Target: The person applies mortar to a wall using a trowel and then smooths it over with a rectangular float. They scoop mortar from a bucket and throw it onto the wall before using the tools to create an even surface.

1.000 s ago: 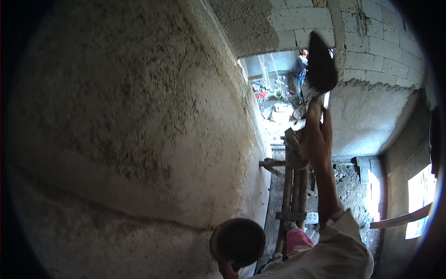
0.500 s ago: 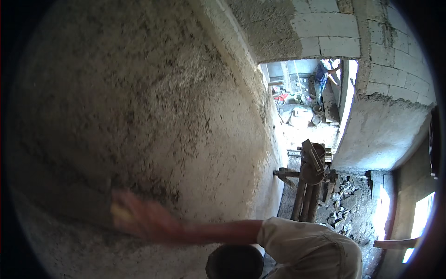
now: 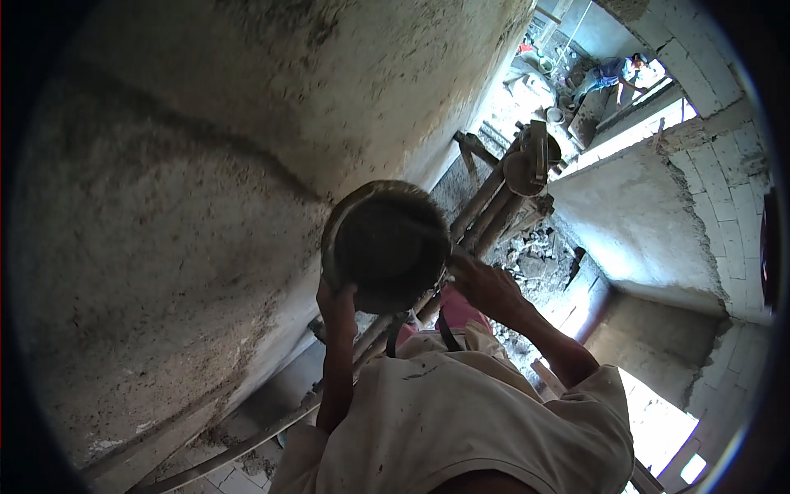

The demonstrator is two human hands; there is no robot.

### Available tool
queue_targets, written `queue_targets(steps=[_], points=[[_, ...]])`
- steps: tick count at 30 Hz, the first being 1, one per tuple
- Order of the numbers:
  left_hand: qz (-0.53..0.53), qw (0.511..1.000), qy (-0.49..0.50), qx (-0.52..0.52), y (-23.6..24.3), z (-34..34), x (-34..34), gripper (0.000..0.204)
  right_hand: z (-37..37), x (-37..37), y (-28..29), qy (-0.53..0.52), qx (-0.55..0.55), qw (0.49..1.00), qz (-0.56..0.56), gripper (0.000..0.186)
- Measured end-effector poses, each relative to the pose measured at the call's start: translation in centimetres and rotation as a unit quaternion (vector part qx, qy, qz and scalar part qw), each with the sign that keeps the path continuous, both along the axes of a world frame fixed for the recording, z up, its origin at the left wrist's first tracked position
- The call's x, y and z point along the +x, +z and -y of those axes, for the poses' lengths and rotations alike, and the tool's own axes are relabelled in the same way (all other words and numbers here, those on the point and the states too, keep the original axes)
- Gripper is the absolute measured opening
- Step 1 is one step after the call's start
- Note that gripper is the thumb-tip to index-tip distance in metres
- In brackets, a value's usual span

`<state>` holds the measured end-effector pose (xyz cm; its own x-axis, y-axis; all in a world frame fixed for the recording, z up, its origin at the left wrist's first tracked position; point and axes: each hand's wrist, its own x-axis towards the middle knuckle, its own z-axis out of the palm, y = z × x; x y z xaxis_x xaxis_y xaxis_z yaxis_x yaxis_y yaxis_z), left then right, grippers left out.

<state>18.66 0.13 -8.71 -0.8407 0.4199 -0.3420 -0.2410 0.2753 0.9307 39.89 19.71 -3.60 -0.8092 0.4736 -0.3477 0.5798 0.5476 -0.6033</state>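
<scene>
A round dark bucket [image 3: 391, 247] with a pale, mortar-smeared rim is held in front of my body, its mouth facing up and its inside in deep shadow. My left hand [image 3: 337, 311] grips its near left rim, thumb over the edge. At the right side of the rim my right hand [image 3: 485, 286] is closed around what looks like a trowel handle; the blade is hard to make out in the dark bucket. To the left rises a rough wall [image 3: 181, 239], partly coated with wet-looking mortar.
Wooden scaffold poles [image 3: 485, 210] run beyond the bucket, carrying another round container [image 3: 522, 169] with a board across it. Rubble [image 3: 535, 259] covers the floor below. Through the far opening another person [image 3: 609, 76] bends beside a plank. A block wall [image 3: 724, 189] stands right.
My right arm has come back from the wall to the bucket. The bucket is now higher in view, with my left hand visible on it. The whole view has tilted.
</scene>
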Motion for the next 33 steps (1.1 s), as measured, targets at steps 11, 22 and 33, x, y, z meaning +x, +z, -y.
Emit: queue_targets(steps=[11, 22, 33], points=[[0.026, 0.996, -0.043, 0.071, 1.2, 2.7, 0.0, 0.055, 6.5, -3.1, -2.0, 0.102, 0.121, 0.987, 0.014, 0.048], [0.106, 0.993, -0.010, 0.058, 1.8, 4.7, 3.5, 0.053, 5.1, -4.4, 2.5, 0.150, 0.361, 0.920, 0.039, 0.038], [0.142, 0.986, 0.029, 0.080, 0.6, 3.0, 3.7, 0.053, 6.5, -1.9, 1.4, 0.255, 0.297, 0.920, 0.032, 0.028]])
